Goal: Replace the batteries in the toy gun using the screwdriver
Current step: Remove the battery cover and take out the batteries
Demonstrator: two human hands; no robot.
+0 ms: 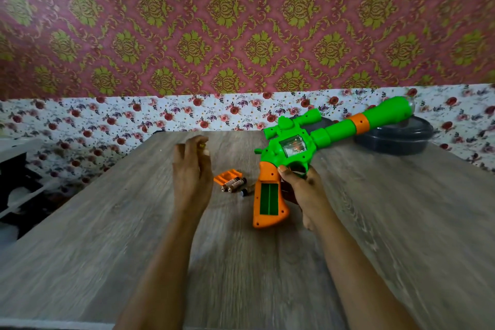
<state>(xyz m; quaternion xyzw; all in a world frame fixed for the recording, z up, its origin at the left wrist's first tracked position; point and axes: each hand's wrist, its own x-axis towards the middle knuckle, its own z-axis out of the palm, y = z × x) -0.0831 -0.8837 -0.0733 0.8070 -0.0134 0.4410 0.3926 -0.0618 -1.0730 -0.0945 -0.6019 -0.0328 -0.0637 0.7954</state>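
My right hand (300,185) grips the green and orange toy gun (318,139) near the trigger and holds it above the table, barrel pointing up to the right. The battery compartment (269,199) in the orange handle is open and shows only green plastic inside. On the table just left of the handle lie the orange battery cover (226,176) and three dark batteries (235,184). My left hand (191,169) hovers left of them, blurred, fingers loosely curled and apart, with nothing clearly in it. I see no screwdriver.
The grey wood-grain table (134,222) runs to a floral cloth (160,115) at its far edge. A dark round lidded container (396,136) stands at the back right, under the gun's barrel. A dark shelf unit (16,182) sits off the table's left side.
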